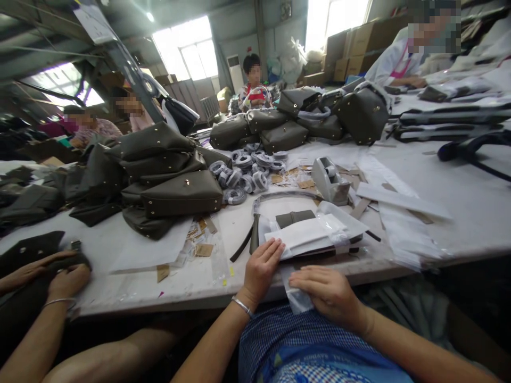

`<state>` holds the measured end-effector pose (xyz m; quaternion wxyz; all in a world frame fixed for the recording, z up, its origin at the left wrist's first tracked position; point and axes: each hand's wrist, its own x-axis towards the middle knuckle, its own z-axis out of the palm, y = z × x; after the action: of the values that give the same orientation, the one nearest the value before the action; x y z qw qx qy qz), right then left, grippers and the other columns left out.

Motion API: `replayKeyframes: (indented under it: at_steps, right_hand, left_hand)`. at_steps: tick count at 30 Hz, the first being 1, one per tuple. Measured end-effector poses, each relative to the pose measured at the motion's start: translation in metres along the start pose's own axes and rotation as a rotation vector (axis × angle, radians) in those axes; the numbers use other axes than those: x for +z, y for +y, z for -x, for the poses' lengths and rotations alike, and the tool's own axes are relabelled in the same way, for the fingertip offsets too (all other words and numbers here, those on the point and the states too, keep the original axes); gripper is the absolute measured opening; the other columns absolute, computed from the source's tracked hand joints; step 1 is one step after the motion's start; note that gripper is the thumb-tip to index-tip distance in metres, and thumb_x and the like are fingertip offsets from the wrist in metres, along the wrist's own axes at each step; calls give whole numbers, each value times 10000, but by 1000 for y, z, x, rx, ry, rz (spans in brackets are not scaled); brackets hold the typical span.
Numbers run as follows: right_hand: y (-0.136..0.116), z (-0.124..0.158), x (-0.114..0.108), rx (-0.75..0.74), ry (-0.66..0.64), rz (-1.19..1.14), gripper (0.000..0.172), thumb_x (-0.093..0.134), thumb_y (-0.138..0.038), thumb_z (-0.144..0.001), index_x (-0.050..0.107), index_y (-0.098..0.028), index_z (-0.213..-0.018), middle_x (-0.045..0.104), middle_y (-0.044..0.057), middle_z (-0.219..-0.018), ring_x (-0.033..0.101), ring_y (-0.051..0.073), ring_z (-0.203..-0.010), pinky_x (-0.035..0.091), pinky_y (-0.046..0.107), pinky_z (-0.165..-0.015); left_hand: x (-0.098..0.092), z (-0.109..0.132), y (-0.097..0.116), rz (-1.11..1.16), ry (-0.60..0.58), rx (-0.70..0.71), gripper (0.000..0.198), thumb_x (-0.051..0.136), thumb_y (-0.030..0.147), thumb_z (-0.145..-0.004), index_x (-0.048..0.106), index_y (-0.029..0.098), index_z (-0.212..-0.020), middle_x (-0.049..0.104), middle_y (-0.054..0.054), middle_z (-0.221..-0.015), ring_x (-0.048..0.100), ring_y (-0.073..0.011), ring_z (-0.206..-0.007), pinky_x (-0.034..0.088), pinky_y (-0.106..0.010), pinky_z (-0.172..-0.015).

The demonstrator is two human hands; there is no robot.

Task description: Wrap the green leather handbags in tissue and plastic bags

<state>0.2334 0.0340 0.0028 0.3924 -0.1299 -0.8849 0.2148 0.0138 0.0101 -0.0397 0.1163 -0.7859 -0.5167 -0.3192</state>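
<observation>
In front of me lies a flattened dark olive handbag [296,216] with a sheet of white wrapping [307,235] and clear plastic over it. Its plastic-wrapped handle [285,196] arches out on the far side. My left hand [261,268] rests on the near left corner of the white wrapping, fingers stretched out flat. At the table's edge, my right hand [331,292] has its fingers closed over a strip of clear plastic [300,299] that hangs down from the bag; the thumb is hidden.
A tape dispenser [330,181] stands behind the bag, beside several wrapped rolled straps [243,175]. Stacked olive handbags [179,194] rise to the left, more handbags [283,135] behind. Plastic sheets [403,213] lie right. A co-worker's hands [69,276] handle a dark bag at far left.
</observation>
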Motion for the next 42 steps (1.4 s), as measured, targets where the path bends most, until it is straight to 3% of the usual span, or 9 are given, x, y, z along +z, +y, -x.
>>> replayKeyframes:
  at_steps: [6, 13, 16, 20, 26, 30, 36, 39, 42]
  right_hand:
    - [35, -56, -18, 152, -60, 116, 310, 506, -125, -887, 756, -271, -999, 772, -1, -972, 715, 201, -899, 522, 397, -979]
    - [72, -96, -2, 380, -248, 195, 88, 720, -210, -839, 776, -272, -812, 763, -9, -883, 696, 214, -853, 531, 335, -812]
    - [82, -101, 4, 417, -329, 193, 21, 783, -259, -801, 771, -249, -787, 748, 13, -856, 667, 233, -895, 519, 340, -818]
    - [91, -100, 7, 423, -335, 141, 88, 823, -283, -763, 751, -231, -759, 716, 26, -902, 620, 240, -967, 491, 349, -860]
    - [96, -93, 9, 480, -287, 56, 126, 770, -292, -811, 704, -214, -737, 628, 14, -896, 612, 171, -813, 475, 298, -765]
    - [98, -99, 8, 497, -341, 94, 139, 743, -279, -822, 658, -205, -742, 611, 6, -875, 582, 144, -721, 440, 271, -675]
    - [104, -114, 12, 592, -370, 290, 261, 776, -324, -769, 567, -216, -882, 629, -20, -805, 547, 142, -632, 332, 262, -563]
    - [108, -115, 15, 584, -294, 251, 180, 708, -273, -819, 554, -220, -895, 654, -21, -819, 567, 139, -637, 369, 258, -587]
    - [114, -113, -5, 529, -186, 121, 81, 631, -249, -865, 582, -224, -925, 679, -10, -843, 602, 143, -660, 455, 264, -643]
  left_hand:
    - [1, 0, 6, -41, 46, -62, 321, 562, 134, -939, 626, 192, -1248, 654, -93, -1239, 591, -247, -1183, 554, -410, -1001]
    - [0, -2, 13, 8, 88, -161, 217, 545, 123, -949, 656, 172, -1129, 664, -71, -1050, 601, -191, -954, 576, -331, -871]
    - [0, -3, 13, 41, 109, -194, 214, 544, 121, -946, 654, 163, -1125, 666, -73, -1030, 600, -187, -937, 577, -316, -860]
    - [0, -2, 13, 87, 129, -226, 256, 526, 108, -942, 636, 164, -1167, 677, -77, -1073, 613, -196, -987, 574, -319, -892]
    - [1, 2, 14, 154, 148, -297, 249, 505, 106, -944, 626, 172, -1151, 694, -75, -1115, 632, -202, -1040, 559, -326, -926]
    - [0, 0, 14, 61, 176, -214, 293, 509, 110, -952, 616, 182, -1215, 685, -84, -1173, 647, -180, -1028, 552, -298, -926]
    - [-5, -6, 14, -44, 15, -195, 369, 573, 107, -925, 593, 174, -1287, 664, -67, -1277, 634, -204, -1037, 565, -322, -925]
    - [-7, -8, 17, -63, -31, -216, 435, 590, 66, -898, 565, 156, -1323, 673, -53, -1265, 629, -213, -1024, 576, -324, -911]
    - [-6, -8, 19, -72, -53, -230, 528, 599, 6, -858, 530, 150, -1361, 662, -48, -1284, 623, -221, -1033, 585, -328, -893]
